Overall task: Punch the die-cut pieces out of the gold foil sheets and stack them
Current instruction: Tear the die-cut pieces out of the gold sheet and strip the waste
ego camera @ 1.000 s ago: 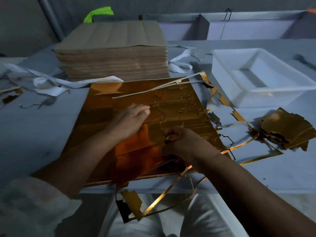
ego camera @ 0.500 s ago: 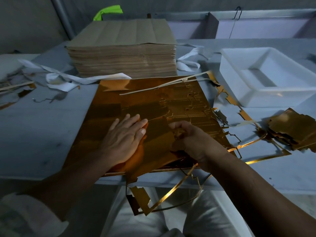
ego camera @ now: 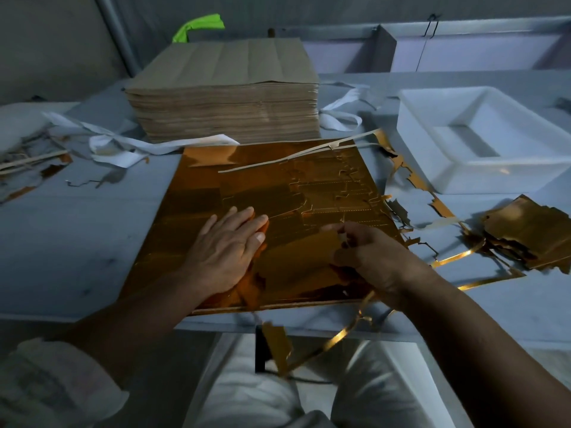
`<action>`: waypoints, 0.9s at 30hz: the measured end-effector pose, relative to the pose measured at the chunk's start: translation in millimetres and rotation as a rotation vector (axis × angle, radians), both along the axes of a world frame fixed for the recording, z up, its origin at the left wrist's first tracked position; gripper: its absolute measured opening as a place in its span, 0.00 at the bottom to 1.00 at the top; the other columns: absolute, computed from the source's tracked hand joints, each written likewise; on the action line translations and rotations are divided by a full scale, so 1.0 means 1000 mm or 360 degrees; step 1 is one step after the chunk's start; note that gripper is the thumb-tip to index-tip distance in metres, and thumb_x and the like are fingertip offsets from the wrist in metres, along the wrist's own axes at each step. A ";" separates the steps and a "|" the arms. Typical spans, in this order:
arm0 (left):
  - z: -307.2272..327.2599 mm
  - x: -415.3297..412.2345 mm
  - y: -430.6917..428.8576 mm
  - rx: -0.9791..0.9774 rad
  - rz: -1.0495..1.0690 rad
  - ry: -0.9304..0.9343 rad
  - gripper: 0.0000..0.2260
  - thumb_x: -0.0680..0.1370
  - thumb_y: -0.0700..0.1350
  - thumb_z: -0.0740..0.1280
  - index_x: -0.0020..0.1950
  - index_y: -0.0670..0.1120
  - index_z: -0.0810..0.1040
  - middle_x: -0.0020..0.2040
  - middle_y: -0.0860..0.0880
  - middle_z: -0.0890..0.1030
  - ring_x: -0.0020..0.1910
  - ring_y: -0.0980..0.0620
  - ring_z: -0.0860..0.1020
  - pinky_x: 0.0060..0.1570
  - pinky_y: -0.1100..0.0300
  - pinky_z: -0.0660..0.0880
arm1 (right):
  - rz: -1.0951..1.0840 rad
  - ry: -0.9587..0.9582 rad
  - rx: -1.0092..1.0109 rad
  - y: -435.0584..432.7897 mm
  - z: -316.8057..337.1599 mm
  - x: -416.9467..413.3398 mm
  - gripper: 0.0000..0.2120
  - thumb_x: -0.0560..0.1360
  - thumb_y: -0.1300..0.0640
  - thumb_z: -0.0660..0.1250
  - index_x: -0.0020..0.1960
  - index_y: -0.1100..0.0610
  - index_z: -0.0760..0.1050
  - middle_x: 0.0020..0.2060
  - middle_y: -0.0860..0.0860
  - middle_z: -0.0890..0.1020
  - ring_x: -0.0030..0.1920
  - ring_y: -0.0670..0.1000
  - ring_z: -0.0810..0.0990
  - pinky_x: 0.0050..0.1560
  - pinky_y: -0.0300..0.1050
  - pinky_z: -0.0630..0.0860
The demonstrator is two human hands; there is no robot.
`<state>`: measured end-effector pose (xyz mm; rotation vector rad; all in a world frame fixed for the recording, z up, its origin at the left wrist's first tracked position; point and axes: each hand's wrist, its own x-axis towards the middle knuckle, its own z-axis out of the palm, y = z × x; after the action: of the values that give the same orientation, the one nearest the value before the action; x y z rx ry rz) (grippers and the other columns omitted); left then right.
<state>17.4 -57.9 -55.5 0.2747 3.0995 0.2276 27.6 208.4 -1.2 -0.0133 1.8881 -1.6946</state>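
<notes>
Sheet: under left hand, which presses it flat, fingers straight. Piece: between hands, edge raised, pinched by right hand. Step: punching out. Next, likely: tear free, carry to stack, right of right hand.

The only view comes from a wide-angle camera on the person's head, facing forward and tilted down over the near edge of the worktop. It sits close. Both forearms enter from the bottom corners, the left hand and right hand fall mid-frame on the gold foil sheet, and the lap shows below. The far wall fills the top strip.
</notes>
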 end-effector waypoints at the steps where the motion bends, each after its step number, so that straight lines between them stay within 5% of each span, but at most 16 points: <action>1: -0.001 0.000 0.000 0.0001 -0.0004 0.0015 0.30 0.77 0.66 0.35 0.78 0.62 0.51 0.80 0.56 0.52 0.79 0.55 0.47 0.73 0.54 0.41 | -0.0065 0.0011 -0.0025 0.007 0.001 -0.001 0.14 0.79 0.61 0.65 0.59 0.45 0.75 0.59 0.54 0.75 0.55 0.59 0.78 0.50 0.52 0.81; 7: -0.002 -0.006 -0.002 -0.0076 0.0015 -0.0054 0.25 0.80 0.64 0.40 0.78 0.64 0.50 0.80 0.56 0.52 0.78 0.55 0.47 0.72 0.54 0.41 | -0.0283 0.0011 -0.0348 0.031 -0.001 0.000 0.12 0.79 0.62 0.65 0.59 0.52 0.78 0.53 0.54 0.85 0.50 0.60 0.85 0.44 0.56 0.83; 10: 0.018 -0.010 0.006 -0.0163 0.0039 -0.0060 0.21 0.83 0.59 0.46 0.77 0.61 0.57 0.79 0.55 0.58 0.78 0.52 0.52 0.75 0.51 0.45 | -0.0350 0.0026 -0.0446 0.031 -0.003 0.003 0.12 0.79 0.63 0.64 0.60 0.54 0.78 0.53 0.55 0.85 0.52 0.61 0.84 0.47 0.61 0.83; 13: 0.057 -0.015 0.023 0.0357 0.0193 0.0098 0.21 0.82 0.59 0.47 0.68 0.55 0.72 0.66 0.50 0.74 0.63 0.54 0.72 0.61 0.55 0.68 | -0.0383 0.0060 -0.0497 0.029 -0.005 0.003 0.13 0.79 0.64 0.64 0.63 0.56 0.77 0.57 0.57 0.83 0.55 0.63 0.83 0.50 0.64 0.81; 15: 0.080 -0.015 0.039 0.1018 0.0290 -0.0138 0.24 0.77 0.67 0.49 0.61 0.57 0.76 0.60 0.52 0.77 0.55 0.56 0.75 0.52 0.56 0.70 | -0.0397 0.0064 -0.0512 0.028 -0.005 0.004 0.14 0.79 0.64 0.64 0.64 0.56 0.76 0.59 0.58 0.82 0.57 0.63 0.82 0.54 0.67 0.79; 17: 0.091 -0.010 0.056 0.1447 0.0313 -0.0497 0.22 0.71 0.68 0.58 0.57 0.58 0.77 0.60 0.52 0.79 0.57 0.53 0.76 0.57 0.53 0.71 | -0.0397 0.0064 -0.0502 0.027 -0.004 0.004 0.15 0.79 0.63 0.64 0.65 0.57 0.75 0.60 0.59 0.81 0.58 0.63 0.81 0.55 0.68 0.78; 20: 0.087 -0.009 0.072 0.1505 0.0376 -0.0701 0.13 0.73 0.52 0.72 0.56 0.53 0.80 0.55 0.51 0.81 0.57 0.50 0.77 0.58 0.49 0.74 | -0.0383 0.0065 -0.0407 0.027 -0.002 0.004 0.11 0.78 0.60 0.66 0.60 0.56 0.77 0.59 0.58 0.81 0.57 0.64 0.81 0.54 0.67 0.79; 23: 0.082 -0.014 0.074 0.1628 0.0503 -0.0669 0.07 0.76 0.41 0.70 0.53 0.50 0.81 0.52 0.48 0.82 0.54 0.48 0.79 0.56 0.48 0.77 | -0.0400 0.0129 -0.0289 0.030 -0.001 0.005 0.04 0.78 0.57 0.67 0.51 0.56 0.79 0.53 0.55 0.83 0.53 0.60 0.82 0.50 0.62 0.82; 27: 0.083 -0.022 0.059 0.1825 0.0728 -0.0648 0.08 0.76 0.39 0.68 0.54 0.48 0.80 0.56 0.44 0.79 0.57 0.44 0.77 0.55 0.45 0.76 | -0.0413 0.0367 -0.0013 0.034 -0.001 0.004 0.06 0.80 0.60 0.65 0.46 0.55 0.80 0.36 0.46 0.81 0.37 0.46 0.79 0.39 0.42 0.77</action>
<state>-4.3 1.5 27.9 -0.4332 2.2275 1.7606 31.5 242.7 -2.0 0.0361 2.1278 -1.9441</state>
